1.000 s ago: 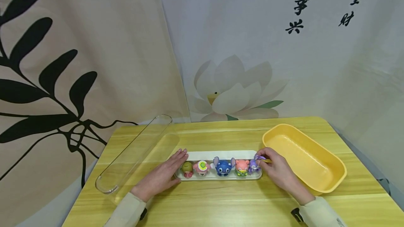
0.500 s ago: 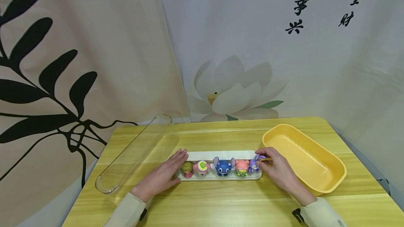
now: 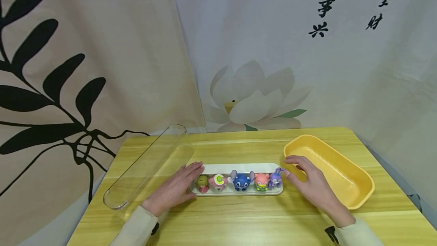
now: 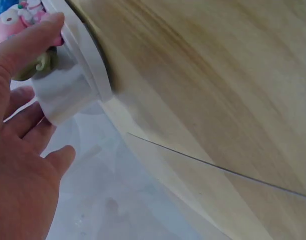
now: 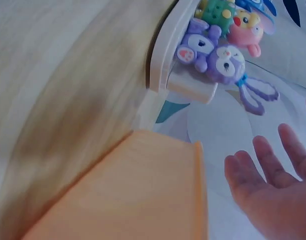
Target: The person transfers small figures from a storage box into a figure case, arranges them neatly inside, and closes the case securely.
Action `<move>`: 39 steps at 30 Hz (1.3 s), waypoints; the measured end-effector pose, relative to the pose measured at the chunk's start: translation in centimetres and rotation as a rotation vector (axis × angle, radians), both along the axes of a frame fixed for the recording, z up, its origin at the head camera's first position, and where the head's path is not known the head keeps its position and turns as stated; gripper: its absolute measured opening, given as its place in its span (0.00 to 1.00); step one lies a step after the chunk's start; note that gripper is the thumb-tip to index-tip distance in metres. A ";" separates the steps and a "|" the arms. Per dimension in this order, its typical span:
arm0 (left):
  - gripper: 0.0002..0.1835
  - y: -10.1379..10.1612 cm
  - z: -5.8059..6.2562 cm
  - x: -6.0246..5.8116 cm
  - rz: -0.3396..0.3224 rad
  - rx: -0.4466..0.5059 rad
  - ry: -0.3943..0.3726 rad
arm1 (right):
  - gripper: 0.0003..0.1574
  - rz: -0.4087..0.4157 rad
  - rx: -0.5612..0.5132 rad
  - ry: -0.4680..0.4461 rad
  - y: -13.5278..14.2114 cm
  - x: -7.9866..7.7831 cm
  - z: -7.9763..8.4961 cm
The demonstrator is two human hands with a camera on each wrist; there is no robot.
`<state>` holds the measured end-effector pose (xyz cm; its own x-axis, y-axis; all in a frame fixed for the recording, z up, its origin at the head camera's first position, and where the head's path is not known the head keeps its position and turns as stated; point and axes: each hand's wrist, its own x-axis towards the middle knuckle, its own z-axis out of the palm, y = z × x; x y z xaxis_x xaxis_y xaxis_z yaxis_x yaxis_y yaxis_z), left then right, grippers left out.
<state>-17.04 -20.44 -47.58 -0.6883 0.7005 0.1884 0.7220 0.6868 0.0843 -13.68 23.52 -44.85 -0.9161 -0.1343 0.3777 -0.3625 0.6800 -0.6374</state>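
Note:
Several small cartoon figurines stand in a row on a white stepped base (image 3: 239,169). From the left they are a green-and-pink one (image 3: 202,183), a pink one with a lollipop-like swirl (image 3: 218,182), a blue long-eared one (image 3: 241,181), a pink bear-like one (image 3: 261,182) and a purple rabbit (image 3: 275,180). At the base's left end rests my left hand (image 3: 175,187), fingers extended toward its back corner and thumb near its front. My right hand (image 3: 314,183) hovers right of the rabbit, fingers spread and holding nothing. In the right wrist view a gap separates that hand from the rabbit figurine (image 5: 226,65).
A yellow rectangular tub (image 3: 367,191) stands at the right, partly behind my right hand. On the left a long clear plastic cover (image 3: 136,170) lies slantwise. Everything stands on a wooden table (image 3: 239,223) with a printed curtain (image 3: 256,48) behind it.
My right hand has let go of the purple rabbit figurine's ears and moved right, its fingers spreading. The rabbit stays on the base. My left hand has hardly moved.

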 end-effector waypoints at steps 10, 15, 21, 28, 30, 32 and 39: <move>0.48 -0.1 1.2 0.4 0.101 0.075 0.006 | 0.20 -0.012 0.018 0.015 0.4 0.3 0.6; 0.47 -0.2 2.0 1.0 0.168 0.138 0.116 | 0.17 -0.020 0.018 0.062 0.0 0.6 0.9; 0.41 -1.1 2.7 2.0 0.192 0.292 0.288 | 0.16 -0.001 -0.008 0.129 -0.9 0.8 1.2; 0.39 -2.6 4.0 3.5 0.242 0.423 0.433 | 0.17 0.013 -0.017 0.111 -1.9 0.9 1.3; 0.40 -3.0 4.4 4.0 0.272 0.434 0.466 | 0.17 0.029 -0.025 0.121 -2.2 0.9 1.3; 0.41 -3.4 4.7 4.5 0.300 0.447 0.493 | 0.17 0.048 -0.030 0.137 -2.6 0.9 1.2; 0.49 -6.1 5.5 7.0 0.502 0.414 0.499 | 0.24 0.087 0.007 0.138 -4.1 0.9 1.5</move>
<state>-10.08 -26.55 -42.12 -0.6683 0.1380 0.7310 0.3567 0.9218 0.1520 -12.77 19.44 -43.37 -0.8403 -0.2141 0.4980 -0.5041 0.6462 -0.5729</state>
